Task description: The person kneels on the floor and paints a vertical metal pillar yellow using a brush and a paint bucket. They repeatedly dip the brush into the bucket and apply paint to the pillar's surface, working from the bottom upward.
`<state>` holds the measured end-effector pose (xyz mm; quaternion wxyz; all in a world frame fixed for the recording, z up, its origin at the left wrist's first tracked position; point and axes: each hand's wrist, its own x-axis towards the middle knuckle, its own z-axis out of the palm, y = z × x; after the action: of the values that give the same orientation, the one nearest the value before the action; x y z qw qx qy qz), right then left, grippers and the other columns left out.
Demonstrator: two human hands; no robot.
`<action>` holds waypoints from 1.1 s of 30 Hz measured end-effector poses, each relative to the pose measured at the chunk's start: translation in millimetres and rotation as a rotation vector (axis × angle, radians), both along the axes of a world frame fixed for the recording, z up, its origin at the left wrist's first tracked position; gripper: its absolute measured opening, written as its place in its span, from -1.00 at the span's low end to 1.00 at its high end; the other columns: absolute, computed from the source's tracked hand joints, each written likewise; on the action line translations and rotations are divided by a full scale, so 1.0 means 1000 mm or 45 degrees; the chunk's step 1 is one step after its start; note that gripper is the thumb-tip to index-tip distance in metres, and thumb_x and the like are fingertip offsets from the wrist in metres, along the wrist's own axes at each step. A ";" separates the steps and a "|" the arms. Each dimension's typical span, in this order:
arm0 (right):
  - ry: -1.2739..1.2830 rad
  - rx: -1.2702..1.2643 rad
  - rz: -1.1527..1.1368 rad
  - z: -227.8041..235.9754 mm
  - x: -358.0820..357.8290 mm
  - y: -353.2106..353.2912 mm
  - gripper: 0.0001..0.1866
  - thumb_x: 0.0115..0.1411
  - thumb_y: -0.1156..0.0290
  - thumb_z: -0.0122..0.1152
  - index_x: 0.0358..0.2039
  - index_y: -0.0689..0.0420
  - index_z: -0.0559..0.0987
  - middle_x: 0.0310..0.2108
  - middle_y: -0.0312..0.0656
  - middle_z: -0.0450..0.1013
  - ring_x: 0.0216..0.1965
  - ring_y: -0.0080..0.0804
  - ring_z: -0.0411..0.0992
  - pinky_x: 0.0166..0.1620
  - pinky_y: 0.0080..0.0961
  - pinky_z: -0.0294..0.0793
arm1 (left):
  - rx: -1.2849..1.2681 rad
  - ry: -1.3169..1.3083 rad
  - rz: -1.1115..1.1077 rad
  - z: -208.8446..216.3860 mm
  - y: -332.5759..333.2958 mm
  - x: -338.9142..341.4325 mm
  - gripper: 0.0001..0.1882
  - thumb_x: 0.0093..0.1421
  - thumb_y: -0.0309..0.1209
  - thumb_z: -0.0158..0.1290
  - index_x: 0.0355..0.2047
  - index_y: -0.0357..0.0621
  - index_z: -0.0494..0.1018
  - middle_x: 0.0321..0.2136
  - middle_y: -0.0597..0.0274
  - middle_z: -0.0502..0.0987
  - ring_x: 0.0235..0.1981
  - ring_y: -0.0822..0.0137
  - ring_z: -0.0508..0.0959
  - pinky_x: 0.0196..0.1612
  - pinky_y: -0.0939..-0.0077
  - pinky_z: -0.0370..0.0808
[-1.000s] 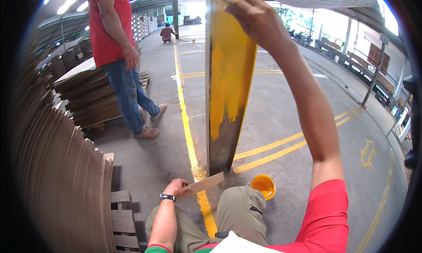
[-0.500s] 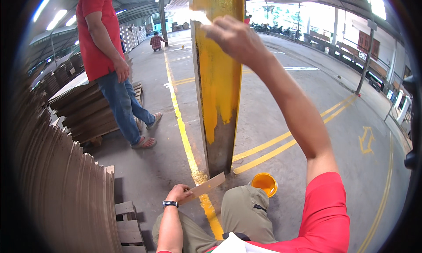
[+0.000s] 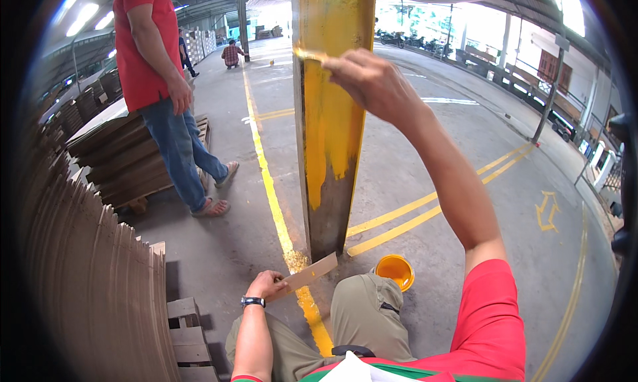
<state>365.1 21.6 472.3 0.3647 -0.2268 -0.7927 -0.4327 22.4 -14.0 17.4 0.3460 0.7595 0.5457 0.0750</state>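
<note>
The right hand (image 3: pixel 376 86) pinches a paintbrush (image 3: pixel 311 54), its bristle end pointing left across the partly yellow steel column (image 3: pixel 335 129), whose long axis stands upright ahead. That hand is nearer the column's upper part; the left hand (image 3: pixel 265 286), lower, grips a cardboard strip (image 3: pixel 311 275) slanting toward the column's foot

The upper edge cuts off the top of the steel column (image 3: pixel 335 133) and the head of the bystander in a red shirt (image 3: pixel 145 56). The right hand (image 3: pixel 373 84) hides most of the paintbrush (image 3: pixel 310 54), whose bristles blur into glare. The left hand (image 3: pixel 266 284) covers the near end of the cardboard strip (image 3: pixel 311 274). The knee (image 3: pixel 365 305) overlaps part of the paint bucket (image 3: pixel 412 276). The cardboard stack (image 3: pixel 106 282) fades into the dark rim. What the distant crouching person (image 3: pixel 231 54) handles is too small to tell.
</note>
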 end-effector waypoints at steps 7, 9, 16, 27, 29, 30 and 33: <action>0.162 0.184 -0.061 0.038 0.020 0.012 -0.63 0.25 0.51 0.35 0.08 0.05 0.63 -0.27 -0.18 0.62 -0.27 -0.28 0.64 -0.28 -0.37 0.71 | 0.003 0.026 0.005 0.006 -0.001 0.000 -0.60 0.15 -0.18 0.29 -0.07 -0.12 0.66 -0.18 -0.06 0.69 -0.08 -0.04 0.67 0.00 0.19 0.58; 0.129 0.246 -0.120 0.042 0.018 0.023 -0.63 0.26 0.49 0.34 0.09 0.05 0.62 -0.25 -0.17 0.61 -0.26 -0.27 0.64 -0.27 -0.37 0.71 | -0.002 -0.003 0.010 0.005 -0.001 0.001 -0.60 0.15 -0.18 0.29 -0.07 -0.12 0.66 -0.18 -0.06 0.69 -0.09 -0.04 0.67 -0.01 0.19 0.58; 0.064 0.029 -0.178 0.001 0.025 0.014 -0.66 0.28 0.46 0.33 0.07 0.06 0.62 -0.24 -0.13 0.59 -0.23 -0.21 0.63 -0.21 -0.33 0.71 | -0.027 0.013 0.023 0.005 -0.001 0.001 -0.59 0.15 -0.17 0.28 -0.07 -0.12 0.65 -0.20 -0.08 0.69 -0.12 -0.04 0.68 -0.03 0.18 0.59; 0.255 0.367 -0.147 0.062 0.034 0.027 -0.66 0.28 0.43 0.33 0.08 0.10 0.63 -0.22 -0.11 0.59 -0.26 -0.17 0.62 -0.22 -0.33 0.67 | -0.021 -0.015 0.016 -0.003 0.003 0.003 -0.59 0.15 -0.15 0.29 -0.06 -0.12 0.66 -0.26 0.03 0.71 -0.20 0.13 0.70 -0.06 0.26 0.58; 0.206 0.433 -0.100 0.063 0.032 0.031 -0.67 0.28 0.44 0.33 0.07 0.11 0.63 -0.21 -0.11 0.59 -0.26 -0.18 0.62 -0.21 -0.33 0.68 | -0.056 0.001 0.039 -0.003 0.002 0.002 -0.59 0.15 -0.16 0.29 -0.06 -0.11 0.66 -0.26 0.04 0.71 -0.21 0.13 0.70 -0.06 0.26 0.58; 0.203 0.412 -0.078 0.063 0.030 0.034 -0.67 0.28 0.44 0.33 0.06 0.09 0.63 -0.20 -0.11 0.59 -0.26 -0.18 0.62 -0.19 -0.32 0.68 | -0.050 -0.002 0.034 -0.002 0.002 0.001 -0.58 0.14 -0.16 0.30 -0.06 -0.12 0.66 -0.25 0.01 0.71 -0.19 0.11 0.70 -0.05 0.25 0.58; 0.247 0.267 -0.096 0.063 0.023 0.044 -0.67 0.27 0.45 0.34 0.05 0.01 0.65 -0.17 -0.16 0.61 -0.22 -0.21 0.62 -0.15 -0.28 0.69 | -0.070 0.037 0.047 -0.003 0.002 0.002 -0.56 0.12 -0.17 0.31 -0.04 -0.13 0.66 -0.22 -0.02 0.71 -0.16 0.07 0.70 -0.02 0.25 0.59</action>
<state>387.7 65.8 535.2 0.4447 -0.2576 -0.6953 -0.5025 23.9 -11.6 14.8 0.3573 0.7404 0.5666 0.0553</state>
